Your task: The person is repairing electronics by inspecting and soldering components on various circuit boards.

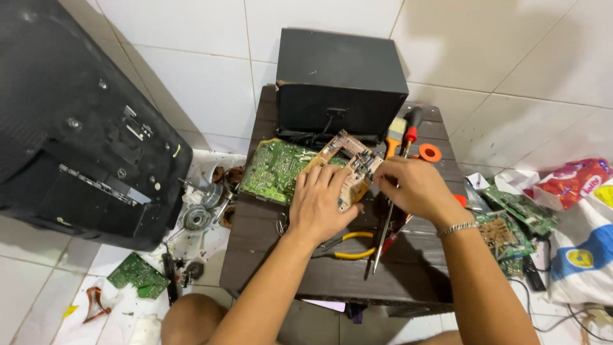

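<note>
I see a makeshift home repair spot: around the low wooden table (408, 268), circuit boards (274, 169), pliers (354, 246), tiled floor (211, 96).

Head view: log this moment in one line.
left hand: pressing tan circuit board | right hand: fingertips at board's edge | pliers: idle on table
</note>
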